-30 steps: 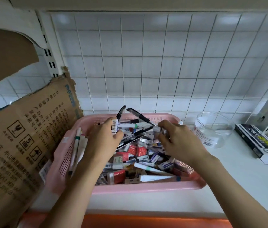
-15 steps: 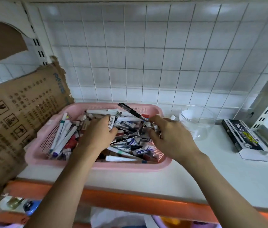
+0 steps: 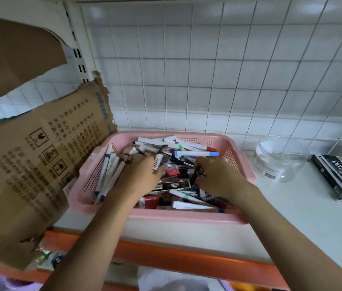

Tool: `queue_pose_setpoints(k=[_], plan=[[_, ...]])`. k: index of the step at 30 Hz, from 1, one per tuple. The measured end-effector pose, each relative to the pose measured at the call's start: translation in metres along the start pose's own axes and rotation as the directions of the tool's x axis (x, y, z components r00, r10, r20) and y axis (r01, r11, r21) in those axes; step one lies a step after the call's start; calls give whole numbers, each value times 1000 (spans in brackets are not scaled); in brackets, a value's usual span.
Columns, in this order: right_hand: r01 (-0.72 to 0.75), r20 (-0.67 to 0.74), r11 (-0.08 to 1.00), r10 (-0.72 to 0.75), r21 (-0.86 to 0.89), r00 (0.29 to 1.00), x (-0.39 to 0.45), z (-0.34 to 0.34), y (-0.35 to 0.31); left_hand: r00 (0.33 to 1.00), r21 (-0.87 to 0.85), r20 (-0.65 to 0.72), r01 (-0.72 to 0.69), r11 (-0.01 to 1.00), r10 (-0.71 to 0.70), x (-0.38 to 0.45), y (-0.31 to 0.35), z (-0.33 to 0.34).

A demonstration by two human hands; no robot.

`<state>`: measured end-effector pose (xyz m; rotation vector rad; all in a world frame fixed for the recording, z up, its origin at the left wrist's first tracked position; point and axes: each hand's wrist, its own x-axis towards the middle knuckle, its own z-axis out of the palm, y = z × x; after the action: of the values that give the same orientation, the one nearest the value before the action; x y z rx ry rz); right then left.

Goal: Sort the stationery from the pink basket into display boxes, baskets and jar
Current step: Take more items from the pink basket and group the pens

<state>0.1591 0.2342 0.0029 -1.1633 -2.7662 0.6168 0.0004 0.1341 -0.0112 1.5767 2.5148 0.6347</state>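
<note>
Both hands are being dug into the pink basket near the shelf's back edge; the left hand is pinching a barcoded pen, while the right hand's grip can't be told. Pens are prob. being handled as light, stiff, slippery items, best taken mid-barrel.

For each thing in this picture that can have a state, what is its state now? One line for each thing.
pink basket: upright on the shelf, full of mixed stationery.
jar: upright, no lid on it, looks empty.
black display box: lying flat, front flap open.
cardboard box: torn, leaning beside the basket.
left hand: in the basket, fingers holding barcoded pens.
right hand: in the basket, fingers curled on an item.
</note>
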Motion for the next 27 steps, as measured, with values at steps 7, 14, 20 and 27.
queue_pose_setpoints(k=[7,14,20,27], plan=[[50,193,974,-7,-220,981,4,-4,-11,915,30,402,-60,998,43,-4,-4,-16],[-102,221,977,144,-190,965,-11,-17,-1,847,184,530,-161,970,40,1,-8,-16],[-163,116,926,214,-341,970,0,11,-10,890,230,457,-126,965,7,2,-3,-10],[-121,3,965,125,-231,992,2,10,-11,954,81,293,-96,992,69,5,-15,-25]])
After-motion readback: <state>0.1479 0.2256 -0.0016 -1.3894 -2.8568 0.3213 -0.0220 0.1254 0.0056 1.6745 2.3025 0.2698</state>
